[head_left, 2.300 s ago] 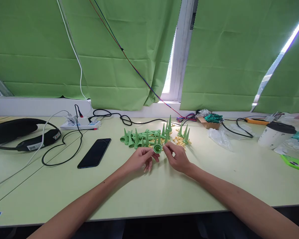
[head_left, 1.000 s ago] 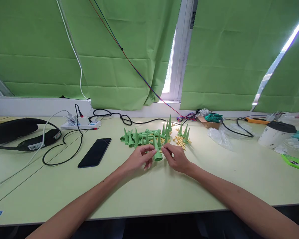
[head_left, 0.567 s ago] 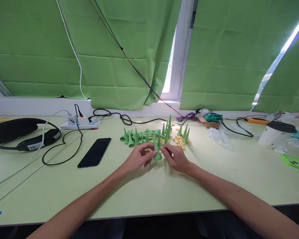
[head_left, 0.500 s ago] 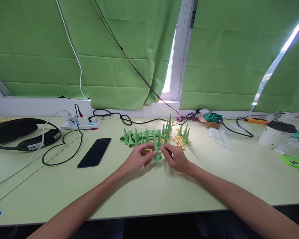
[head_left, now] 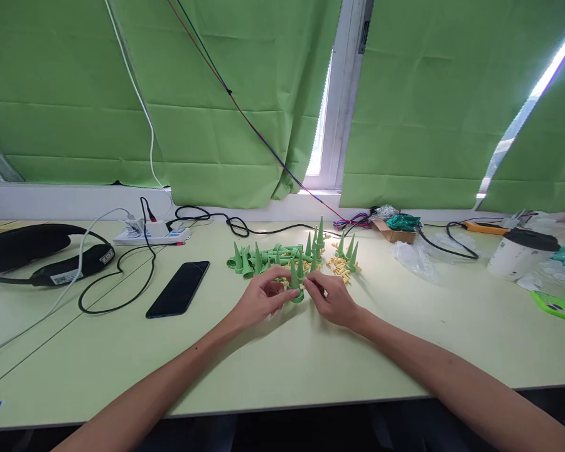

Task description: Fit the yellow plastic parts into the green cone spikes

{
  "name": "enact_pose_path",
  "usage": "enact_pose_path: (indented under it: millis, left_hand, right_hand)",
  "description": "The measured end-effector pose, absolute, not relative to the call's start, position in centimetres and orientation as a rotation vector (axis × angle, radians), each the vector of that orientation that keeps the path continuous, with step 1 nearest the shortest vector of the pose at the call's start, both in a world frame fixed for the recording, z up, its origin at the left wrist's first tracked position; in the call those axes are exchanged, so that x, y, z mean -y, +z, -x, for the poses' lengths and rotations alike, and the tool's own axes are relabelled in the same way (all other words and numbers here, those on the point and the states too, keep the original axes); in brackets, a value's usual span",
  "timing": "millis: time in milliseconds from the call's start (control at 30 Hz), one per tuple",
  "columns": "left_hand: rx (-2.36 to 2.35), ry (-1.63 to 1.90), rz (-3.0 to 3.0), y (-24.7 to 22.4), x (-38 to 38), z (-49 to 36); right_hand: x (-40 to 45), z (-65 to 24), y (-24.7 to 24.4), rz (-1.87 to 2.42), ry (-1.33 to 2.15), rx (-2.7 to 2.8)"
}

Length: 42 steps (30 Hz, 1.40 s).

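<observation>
A green pointed cone [head_left: 294, 280] with a wide round base stands upright between my hands. My left hand [head_left: 260, 297] is closed on it from the left, its thumb at the base. My right hand [head_left: 333, 299] is pinched at the cone's right side; whatever small piece sits between its fingertips is hidden. Just beyond lie several more green cones [head_left: 257, 258], some standing and some on their sides. Small pale-yellow pieces [head_left: 339, 270] are heaped among them, a few partly behind my fingers.
On the left are a black phone [head_left: 179, 290], a black headset [head_left: 70, 263] and a power strip [head_left: 153, 235] with cables. To the right lie a plastic bag [head_left: 414, 260], a small cardboard box [head_left: 395, 232], a lidded cup [head_left: 520, 257] and a green phone case [head_left: 558, 307].
The cone between my hands has shifted very slightly left, and the fingers of my left hand have moved a little around its base. My right hand stays in nearly the same place.
</observation>
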<state>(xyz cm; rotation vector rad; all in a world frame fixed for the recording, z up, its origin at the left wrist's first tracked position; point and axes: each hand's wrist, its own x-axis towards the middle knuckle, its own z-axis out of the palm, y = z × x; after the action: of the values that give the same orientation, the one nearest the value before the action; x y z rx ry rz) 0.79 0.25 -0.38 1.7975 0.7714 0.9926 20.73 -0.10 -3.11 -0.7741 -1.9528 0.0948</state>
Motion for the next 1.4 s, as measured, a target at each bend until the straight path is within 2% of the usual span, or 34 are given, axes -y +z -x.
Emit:
enact_pose_path:
  millis: [667,1400]
  left_hand:
    - [-0.753,1.095,-1.912,-0.7,-0.24,-0.78]
    - [-0.759,1.099,-2.012,-0.95,-0.13,-0.64]
  right_hand:
    - [0.04,-20.65,-3.23,0.827,0.337,1.917]
    - [0.18,-20.6,-3.01,0.893,0.402,1.947]
